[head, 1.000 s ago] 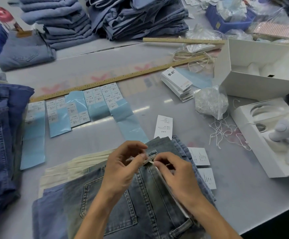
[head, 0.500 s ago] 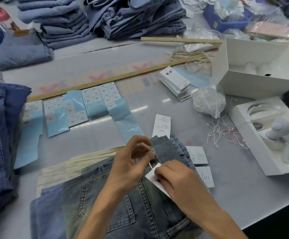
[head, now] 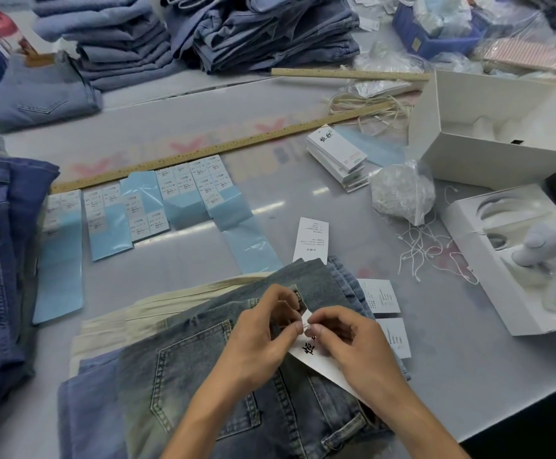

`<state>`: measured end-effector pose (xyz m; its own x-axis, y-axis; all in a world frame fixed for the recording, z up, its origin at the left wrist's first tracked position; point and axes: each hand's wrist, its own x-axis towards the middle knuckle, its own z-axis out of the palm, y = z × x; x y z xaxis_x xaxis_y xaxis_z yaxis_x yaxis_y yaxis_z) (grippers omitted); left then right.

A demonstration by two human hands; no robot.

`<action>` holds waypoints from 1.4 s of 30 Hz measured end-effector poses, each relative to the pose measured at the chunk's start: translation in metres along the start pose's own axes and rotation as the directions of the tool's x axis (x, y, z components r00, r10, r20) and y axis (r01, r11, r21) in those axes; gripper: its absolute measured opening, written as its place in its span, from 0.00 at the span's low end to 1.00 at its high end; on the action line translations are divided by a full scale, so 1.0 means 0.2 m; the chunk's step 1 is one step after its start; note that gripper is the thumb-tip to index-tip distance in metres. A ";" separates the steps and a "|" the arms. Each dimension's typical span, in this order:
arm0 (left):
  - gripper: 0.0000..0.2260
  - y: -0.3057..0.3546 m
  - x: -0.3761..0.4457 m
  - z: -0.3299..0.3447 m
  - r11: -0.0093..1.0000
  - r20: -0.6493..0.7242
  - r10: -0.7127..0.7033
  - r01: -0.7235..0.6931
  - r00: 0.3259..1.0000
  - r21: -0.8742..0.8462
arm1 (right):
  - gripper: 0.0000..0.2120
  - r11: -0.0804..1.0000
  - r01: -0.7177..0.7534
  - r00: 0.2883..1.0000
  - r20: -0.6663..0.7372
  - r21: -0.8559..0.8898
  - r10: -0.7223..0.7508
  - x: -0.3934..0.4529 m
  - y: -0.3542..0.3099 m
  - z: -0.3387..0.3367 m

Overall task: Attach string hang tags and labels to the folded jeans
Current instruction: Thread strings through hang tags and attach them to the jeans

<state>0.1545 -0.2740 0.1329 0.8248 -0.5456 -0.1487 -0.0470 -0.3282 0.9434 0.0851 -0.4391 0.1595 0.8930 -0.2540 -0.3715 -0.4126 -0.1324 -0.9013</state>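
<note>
A folded pair of washed grey-blue jeans (head: 210,369) lies on top of a stack at the table's near edge. My left hand (head: 260,336) and my right hand (head: 352,346) meet over its waistband, next to a belt loop (head: 298,298). Both pinch the thin string of a white hang tag (head: 313,354) with black characters, which lies on the denim, partly under my right hand. Loose white strings (head: 425,250) lie to the right. A stack of hang tags (head: 336,154) sits further back. Sheets of blue-backed labels (head: 177,190) lie in a row at the left.
White paper tags (head: 311,240) lie beside the jeans. An open white box (head: 488,130) and a white tray with a grey device (head: 541,250) stand at the right. A plastic bag (head: 402,190), a long wooden ruler (head: 203,154), and denim stacks (head: 1,246) at left and back surround the space.
My right hand has moved up to meet my left at the belt loop. The hang tag now lies face up with its black characters showing.
</note>
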 end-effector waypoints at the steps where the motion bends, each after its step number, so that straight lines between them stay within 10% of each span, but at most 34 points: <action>1: 0.12 0.00 0.00 0.00 1.000 0.014 0.000 0.000 1.000 -0.005 | 0.13 1.000 -0.001 1.000 0.001 -0.006 0.001 0.00 0.00 0.00; 21: 0.15 -0.02 0.01 0.04 0.997 -0.033 0.055 -0.054 0.998 0.054 | 0.10 0.972 -0.099 0.995 0.010 0.215 0.099 0.01 0.02 0.02; 31: 0.11 -0.04 0.02 0.10 0.979 -0.347 0.203 -0.181 0.916 0.094 | 0.08 0.889 -0.198 0.976 -0.004 0.413 0.219 0.01 0.01 0.05; 42: 0.24 -0.01 -0.09 0.19 0.980 -0.472 -0.175 0.105 0.864 -0.171 | 0.08 0.895 -0.105 0.976 -0.128 0.434 0.176 0.00 0.00 0.07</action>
<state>0.1187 -0.2938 0.1226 0.9868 -0.0496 -0.1540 0.1373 -0.2470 0.9592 0.0885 -0.4265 0.1564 0.7758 -0.3941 -0.4928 -0.3846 0.3239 -0.8644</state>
